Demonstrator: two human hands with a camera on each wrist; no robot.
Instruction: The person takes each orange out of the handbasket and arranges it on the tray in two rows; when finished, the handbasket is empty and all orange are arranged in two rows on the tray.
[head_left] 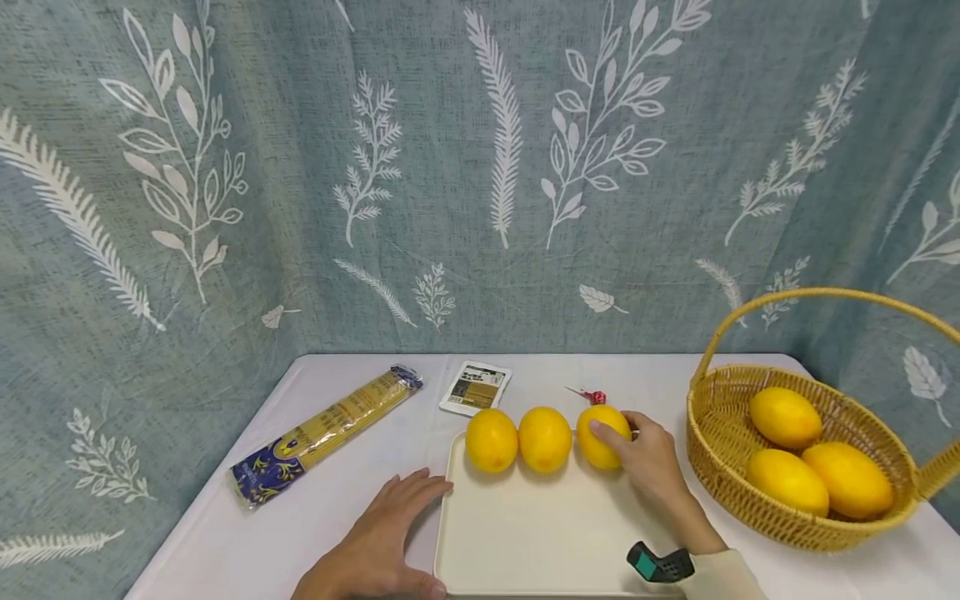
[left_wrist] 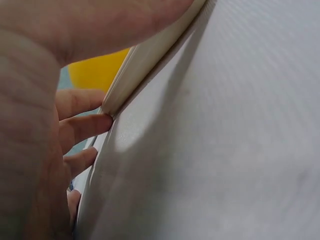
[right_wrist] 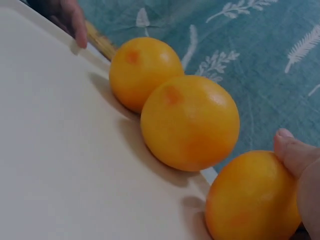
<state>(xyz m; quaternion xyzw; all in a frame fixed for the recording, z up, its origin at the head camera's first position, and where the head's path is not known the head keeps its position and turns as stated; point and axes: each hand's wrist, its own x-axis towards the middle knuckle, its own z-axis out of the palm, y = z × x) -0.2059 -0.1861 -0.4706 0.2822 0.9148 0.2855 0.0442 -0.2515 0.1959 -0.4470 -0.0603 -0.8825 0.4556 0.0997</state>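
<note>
My right hand grips a yellow lemon over the far right part of a cream tray, with the thumb on the fruit's near side. Left of it, two more lemons, a middle one and a left one, sit in a row along the tray's far edge. In the right wrist view the held lemon is close beside the middle one. My left hand lies at the tray's left edge, fingers spread; in the left wrist view fingertips touch the rim.
A wicker basket with a tall handle stands right of the tray, holding several lemons. Behind the tray lie a white packet and a small red-wrapped lollipop. A pack of spaghetti lies at the left. A patterned curtain hangs behind the table.
</note>
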